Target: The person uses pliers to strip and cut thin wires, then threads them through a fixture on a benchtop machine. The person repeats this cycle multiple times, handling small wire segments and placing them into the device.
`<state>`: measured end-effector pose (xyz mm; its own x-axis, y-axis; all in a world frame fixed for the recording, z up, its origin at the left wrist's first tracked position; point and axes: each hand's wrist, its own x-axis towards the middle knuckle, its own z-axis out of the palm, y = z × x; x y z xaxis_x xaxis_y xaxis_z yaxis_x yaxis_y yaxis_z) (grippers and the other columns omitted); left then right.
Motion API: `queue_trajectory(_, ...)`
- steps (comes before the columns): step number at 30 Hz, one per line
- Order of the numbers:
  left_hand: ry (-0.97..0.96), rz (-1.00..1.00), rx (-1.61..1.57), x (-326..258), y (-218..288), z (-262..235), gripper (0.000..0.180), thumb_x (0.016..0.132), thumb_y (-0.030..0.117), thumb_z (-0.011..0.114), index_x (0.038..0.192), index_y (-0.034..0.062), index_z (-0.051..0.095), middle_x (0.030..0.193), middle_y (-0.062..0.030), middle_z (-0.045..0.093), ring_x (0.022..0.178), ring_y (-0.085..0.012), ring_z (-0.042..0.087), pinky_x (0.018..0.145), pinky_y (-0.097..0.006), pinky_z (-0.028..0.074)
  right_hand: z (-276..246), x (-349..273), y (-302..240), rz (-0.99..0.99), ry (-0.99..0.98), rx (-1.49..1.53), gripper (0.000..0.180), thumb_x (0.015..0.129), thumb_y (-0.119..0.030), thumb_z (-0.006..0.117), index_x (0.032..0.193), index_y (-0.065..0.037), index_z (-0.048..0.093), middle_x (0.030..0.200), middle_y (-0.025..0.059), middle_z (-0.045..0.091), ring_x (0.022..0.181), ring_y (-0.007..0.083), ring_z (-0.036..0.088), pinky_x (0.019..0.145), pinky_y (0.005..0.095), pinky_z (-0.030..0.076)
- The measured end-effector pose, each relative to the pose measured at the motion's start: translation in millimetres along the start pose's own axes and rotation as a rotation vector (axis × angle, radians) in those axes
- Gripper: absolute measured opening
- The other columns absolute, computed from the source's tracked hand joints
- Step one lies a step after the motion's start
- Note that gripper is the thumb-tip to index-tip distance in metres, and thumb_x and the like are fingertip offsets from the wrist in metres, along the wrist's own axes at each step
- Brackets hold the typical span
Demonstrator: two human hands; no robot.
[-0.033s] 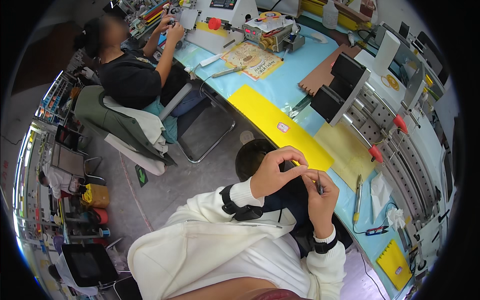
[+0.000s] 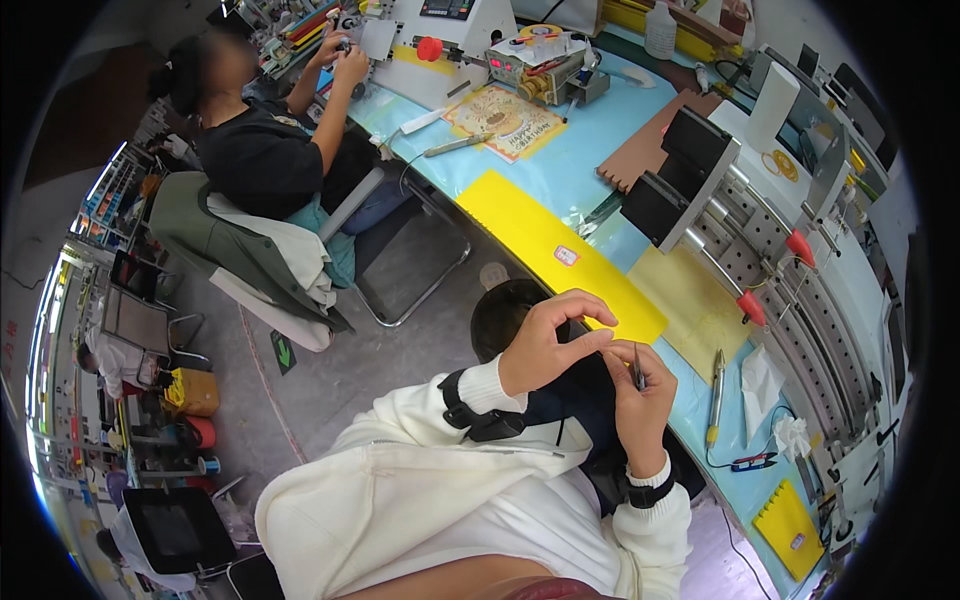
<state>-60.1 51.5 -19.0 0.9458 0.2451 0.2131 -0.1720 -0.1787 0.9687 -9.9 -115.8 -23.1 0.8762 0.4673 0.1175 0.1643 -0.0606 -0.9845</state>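
My left hand (image 2: pixel 548 342) is closed in front of my lap, thumb drawn close to its curled fingers. Whatever sits at those fingertips is too small to make out. Touching or nearly touching it is my right hand (image 2: pixel 643 392), closed around slim dark metal tweezers (image 2: pixel 638 372) whose pointed end sticks up past the fingers. Both hands are just off the near edge of the workbench (image 2: pixel 640 105). Beyond them a long yellow sheet (image 2: pixel 560 262) with a small pink-and-white label lies along that edge.
At right stands a machine with black blocks (image 2: pixel 690 170) and red-tipped levers (image 2: pixel 750 307). A pen-like tool (image 2: pixel 716 395), white tissue (image 2: pixel 760 390) and a yellow notched sheet (image 2: pixel 788 527) lie nearby. A dark round stool (image 2: pixel 500 318) is below; a seated person (image 2: pixel 260 150) works at far left.
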Motion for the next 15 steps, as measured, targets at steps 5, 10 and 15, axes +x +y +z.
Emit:
queue_trajectory(5, 0.072, -0.061, -0.116, 1.2, -1.8, -6.1, 0.012, 0.094, 0.007, 0.064, 0.1, -0.003, 0.069, 0.107, -0.0092, 0.066, 0.102, -0.0164, 0.061, 0.093, -0.029, 0.044, 0.2, -4.7, -0.2, 0.001, -0.038, 0.027, 0.01, 0.088, 0.004, 0.069, 0.097, 0.004, 0.073, 0.095, 0.0099, 0.072, 0.085, 0.016, 0.066, 0.075, 0.0248, 0.05)
queue_trajectory(10, 0.146, -0.056, -0.15, 5.2, 2.2, -10.2, 0.01, 0.094, 0.005, 0.063, 0.098, -0.0034, 0.068, 0.105, -0.0088, 0.066, 0.1, -0.0157, 0.061, 0.091, -0.028, 0.045, -2.0, -6.9, -5.3, -0.012, -0.091, 0.036, 0.009, 0.087, 0.003, 0.07, 0.095, 0.003, 0.073, 0.097, 0.0098, 0.072, 0.086, 0.0166, 0.066, 0.076, 0.0255, 0.05)
queue_trajectory(15, 0.199, -0.06, -0.203, 6.5, 6.3, -13.5, 0.008, 0.094, 0.004, 0.063, 0.095, -0.0033, 0.066, 0.102, -0.0079, 0.065, 0.096, -0.0146, 0.06, 0.09, -0.027, 0.045, -11.2, -16.2, -4.3, 0.074, -0.149, 0.056, 0.01, 0.083, 0.0, 0.074, 0.093, 0.002, 0.074, 0.098, 0.0089, 0.073, 0.087, 0.0168, 0.066, 0.076, 0.0267, 0.051)
